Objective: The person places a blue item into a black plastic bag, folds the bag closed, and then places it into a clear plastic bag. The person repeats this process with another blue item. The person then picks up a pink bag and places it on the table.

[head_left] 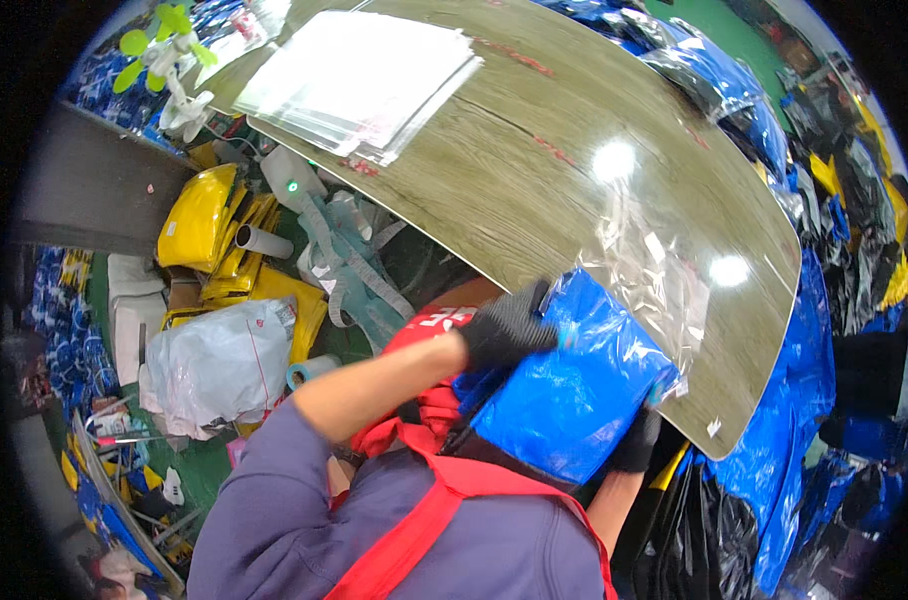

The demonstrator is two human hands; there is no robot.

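Note:
A flat, shiny blue folded plastic bundle (574, 385) is tilted between my hands at the near edge of the table. My left hand (506, 328), in a dark grey knit glove, is closed at its upper left side. On its lower right edge is my right hand (638, 438), gloved in black, gripping the side with most of the fingers hidden behind the bundle. Just beyond, a crinkled clear plastic bag (654, 270) lies on the table and meets the bundle's far edge.
The wood-grain table (534, 150) carries a stack of clear-and-white plastic sleeves (359, 80) at its far left. A small green-bladed fan (159, 50) stands beyond. Yellow folded packs (199, 220) and a stuffed white bag (219, 365) sit at left. Blue sheeting (794, 400) hangs at right.

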